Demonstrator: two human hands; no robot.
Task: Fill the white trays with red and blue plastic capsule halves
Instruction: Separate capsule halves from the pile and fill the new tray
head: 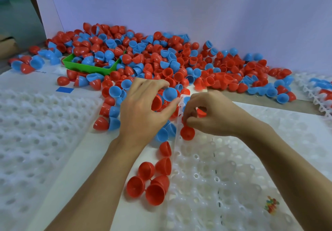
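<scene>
Right hand [206, 115] curled, fingertips pinching a glossy red plastic capsule half [187, 133] at the far-left edge of the near white dimpled plastic tray [224, 177], dome toward camera, just above a far-left pocket. Left hand [143, 108] just left, fingers half-curled around a red half with a smooth blue plastic capsule half [169, 94] at the fingertips, exact grip hard to tell. Loose red halves [150, 182] lying near-left beside tray edge, big mixed pile [161, 58] and green plastic bin [89, 67] far, second empty white tray [36, 132] left.

Two bare forearms, sleeveless, ringless.
</scene>
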